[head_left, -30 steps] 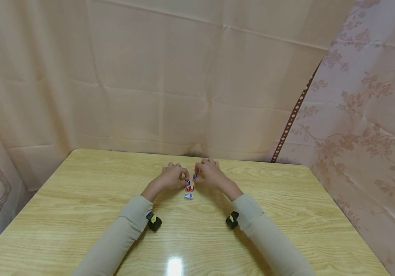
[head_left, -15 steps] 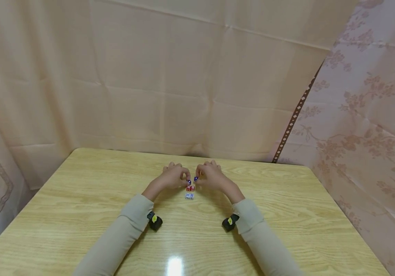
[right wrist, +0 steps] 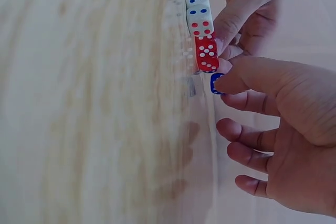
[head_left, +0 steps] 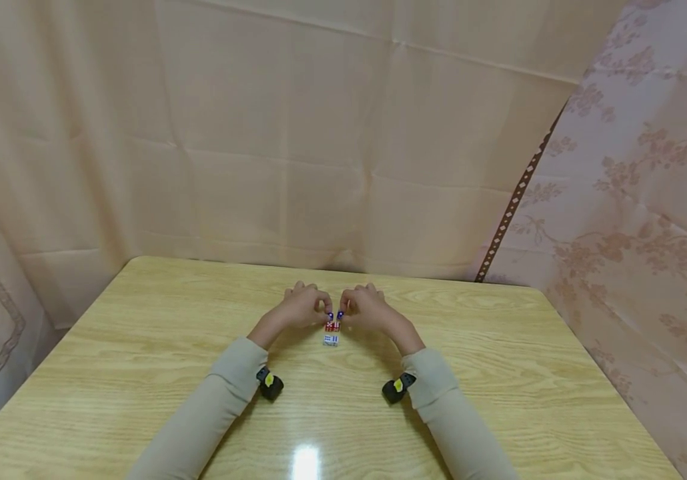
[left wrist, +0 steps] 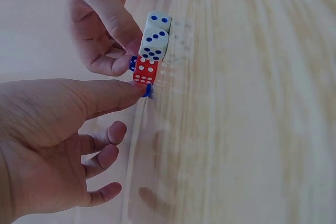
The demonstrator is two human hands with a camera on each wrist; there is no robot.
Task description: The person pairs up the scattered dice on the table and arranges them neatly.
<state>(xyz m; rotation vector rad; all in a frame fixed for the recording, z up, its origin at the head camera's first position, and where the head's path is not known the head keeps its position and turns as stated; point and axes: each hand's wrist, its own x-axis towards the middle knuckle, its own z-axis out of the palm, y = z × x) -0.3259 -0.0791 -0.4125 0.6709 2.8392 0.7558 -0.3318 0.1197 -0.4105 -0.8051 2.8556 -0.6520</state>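
My left hand point(head_left: 297, 307) pinches a small blue die point(left wrist: 148, 91) between thumb and forefinger, its other fingers spread apart. My right hand point(head_left: 367, 310) likewise pinches a second blue die point(right wrist: 216, 83) by the fingertips. The two blue dice are side by side with a narrow gap between them in the head view. Just on the near side of them lies a pair of red dice point(head_left: 333, 327) with white pips, side by side. Closer to me sits a pair of white dice point(head_left: 330, 340), also side by side. Fingertips partly cover both blue dice.
A glossy wood-grain table point(head_left: 199, 400) spreads beneath both arms. Beige cloth point(head_left: 259, 133) hangs behind its far edge, and a flowered pink cloth point(head_left: 649, 267) is at the right. Each wrist wears a small black camera point(head_left: 270, 385).
My right hand has brought its blue die toward me and closer to the left one, narrowing the gap. The left hand, red dice and white dice stay nearly where they were.
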